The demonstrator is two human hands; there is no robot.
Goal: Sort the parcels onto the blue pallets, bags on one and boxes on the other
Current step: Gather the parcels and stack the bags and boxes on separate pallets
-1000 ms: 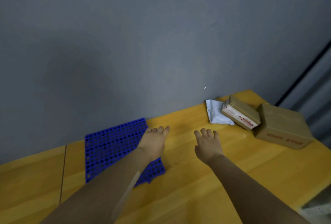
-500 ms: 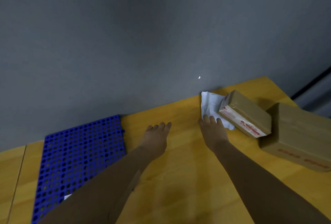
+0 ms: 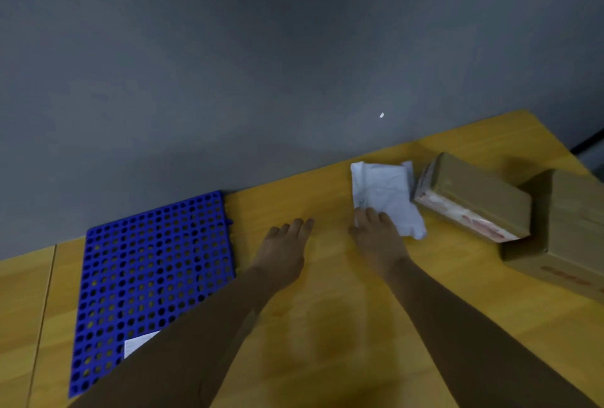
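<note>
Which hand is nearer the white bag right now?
Right. The right hand has its fingertips on the white bag; the left hand is open, apart from it on the pallet side.

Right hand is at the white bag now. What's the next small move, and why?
Probably close the right hand on the white bag and lift it: the fingertips already rest on its near edge, it lies flat on the table, and the blue pallet waits to the left.
</note>
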